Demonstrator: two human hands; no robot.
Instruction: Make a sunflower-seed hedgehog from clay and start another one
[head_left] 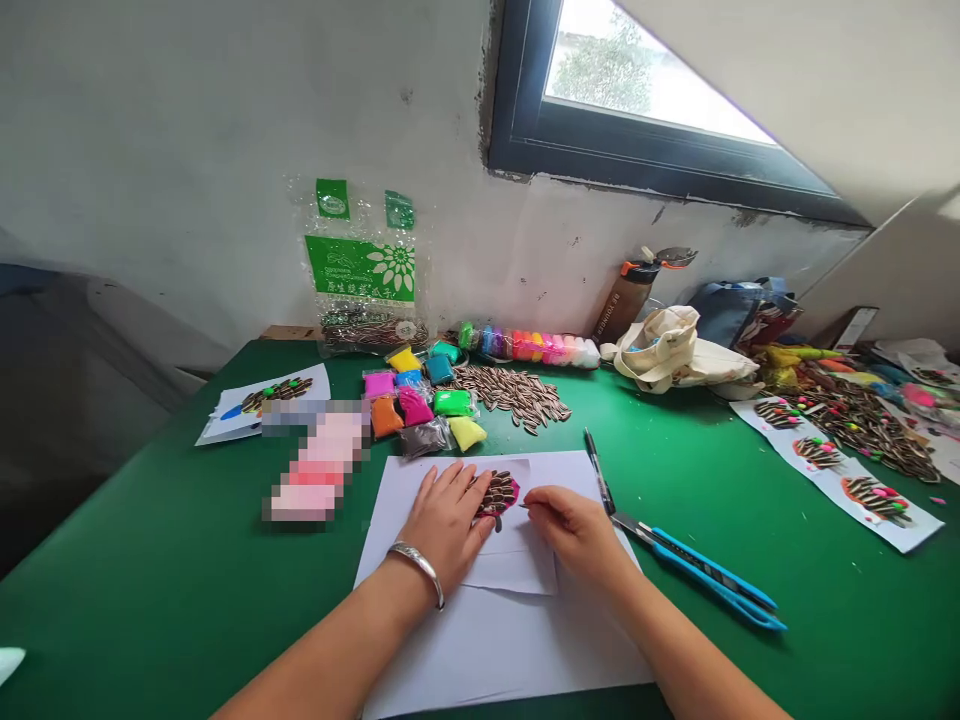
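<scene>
Green table (195,560) under window (675,100); left hand (446,520) flat, right (566,525) pinching something, maybe a seed.

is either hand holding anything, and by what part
The right hand pinches what looks like a seed by one end, the other tip showing; the left hand lies flat, gripping nothing.

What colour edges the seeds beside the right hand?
Magenta edging; the head view shows it best.

Green tabletop (187,560) with white paper (420,660), sunflower seeds (517,393), blue utility knife (712,575).
</scene>
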